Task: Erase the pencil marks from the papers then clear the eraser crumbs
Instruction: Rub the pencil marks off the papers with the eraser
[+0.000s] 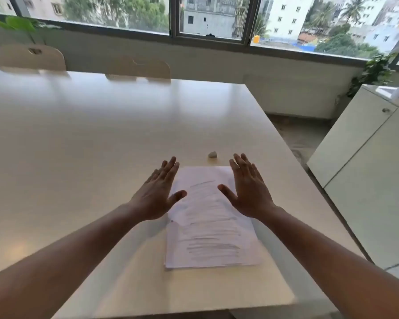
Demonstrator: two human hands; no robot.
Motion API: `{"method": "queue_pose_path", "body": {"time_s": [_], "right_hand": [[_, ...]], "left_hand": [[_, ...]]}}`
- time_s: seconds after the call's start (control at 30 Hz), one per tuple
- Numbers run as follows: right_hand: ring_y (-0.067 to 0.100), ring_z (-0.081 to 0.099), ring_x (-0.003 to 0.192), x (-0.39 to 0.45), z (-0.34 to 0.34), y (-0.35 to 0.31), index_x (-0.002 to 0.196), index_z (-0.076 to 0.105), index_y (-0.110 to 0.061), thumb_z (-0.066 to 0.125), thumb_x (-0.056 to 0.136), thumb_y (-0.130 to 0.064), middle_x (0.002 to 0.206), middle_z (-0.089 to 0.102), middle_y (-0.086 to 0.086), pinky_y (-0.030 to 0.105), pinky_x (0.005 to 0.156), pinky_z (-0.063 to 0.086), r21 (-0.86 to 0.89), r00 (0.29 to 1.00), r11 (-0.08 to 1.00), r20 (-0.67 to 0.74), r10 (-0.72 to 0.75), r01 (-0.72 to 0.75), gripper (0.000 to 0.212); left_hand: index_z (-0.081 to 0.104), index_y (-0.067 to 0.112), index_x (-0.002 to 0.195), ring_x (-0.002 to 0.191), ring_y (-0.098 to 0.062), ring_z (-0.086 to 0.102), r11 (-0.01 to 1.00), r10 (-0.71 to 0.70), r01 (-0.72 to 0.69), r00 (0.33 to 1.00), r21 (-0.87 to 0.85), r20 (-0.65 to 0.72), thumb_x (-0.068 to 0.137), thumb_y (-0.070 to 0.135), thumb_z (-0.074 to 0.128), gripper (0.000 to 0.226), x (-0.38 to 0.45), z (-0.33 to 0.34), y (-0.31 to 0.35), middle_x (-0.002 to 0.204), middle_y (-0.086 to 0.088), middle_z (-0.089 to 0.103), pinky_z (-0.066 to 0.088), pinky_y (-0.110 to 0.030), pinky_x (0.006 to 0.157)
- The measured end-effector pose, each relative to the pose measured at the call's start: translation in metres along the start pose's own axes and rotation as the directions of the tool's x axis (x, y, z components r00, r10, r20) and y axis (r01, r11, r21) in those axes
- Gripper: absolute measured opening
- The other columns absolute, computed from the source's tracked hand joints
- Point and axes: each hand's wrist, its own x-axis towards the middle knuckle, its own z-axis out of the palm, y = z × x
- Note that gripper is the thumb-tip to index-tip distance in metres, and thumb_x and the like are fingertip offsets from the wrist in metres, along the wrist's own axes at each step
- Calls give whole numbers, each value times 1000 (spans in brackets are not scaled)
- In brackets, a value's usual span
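Both hands out flat, fingers straight and spread, palms down, nothing held. Left hand [156, 194] at the left edge of the paper, just left of frame centre; right hand [248, 192] at the right edge, mirror-fashion, the two well apart with the sheet between. Whether pressing on the surface or hovering just above: cannot tell.

Thin stack of white paper sheets [211, 224] lying square on the large glossy white table [78, 139], lower centre of the frame, top sheet covered in grey horizontal pencil strokes [213, 247] from upper half to near the bottom edge. Small pale lump of eraser [212, 154] alone on the table just beyond the far edge of the stack, above centre, between the two sets of fingertips but touched by neither.

Judged as the very start: marks all present, no crumbs visible, eraser not yet picked up. Next move likely a short forward reach with one hand to pinch the eraser, the other flat on the stack to pin it against sliding on so slick a top. Firm hold-down needed, since rubbing could shift or crease the loose top sheet.

Elsewhere: two pale chair backs [138, 67] at the table's far side, upper left; white cabinet [366, 157] at right; wide window [212, 17] along the top, leafy plant [376, 70] at upper right.
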Motion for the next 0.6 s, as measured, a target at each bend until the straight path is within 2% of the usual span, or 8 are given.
{"method": "queue_pose_path", "body": {"time_s": [0.13,0.2,0.37,0.47,0.6], "right_hand": [[25,12,161,-10,13,13,162,27,-12,34,97,-68,173,18,6,44,130,19,21,998,1000,60,9,-10,86],[21,11,161,-14,22,20,164,23,-16,31,97,-66,174,15,1,41,130,18,18,995,1000,99,-6,5,84],[16,11,161,-14,28,25,166,21,-24,12,97,-69,175,14,-3,40,131,12,13,980,1000,200,-20,18,82],[15,9,161,-16,28,25,166,21,-26,9,97,-68,175,14,-3,39,131,10,8,978,1000,210,-15,13,82],[12,7,161,-15,27,25,166,20,-27,10,97,-69,175,12,-5,38,131,7,25,976,1000,219,-14,9,82]], "left_hand": [[1,27,168,162,-14,-5,998,-19,13,995,55,96,77,97,5,114,-10,10,-18,175,11,-2,1,-36,131],[6,31,168,162,-13,-1,996,-19,11,995,85,98,75,97,-5,114,-11,17,-22,175,12,6,1,-36,131],[20,35,166,161,-9,1,994,-11,-1,994,107,104,80,93,2,104,-10,17,-25,174,14,8,0,-35,131],[18,36,166,161,-7,2,994,-18,8,995,106,98,86,83,9,94,-12,16,-22,174,14,7,0,-35,131],[18,37,166,160,-4,1,994,-33,24,996,106,78,87,82,9,92,-13,15,-22,174,17,6,-2,-33,130]]}}
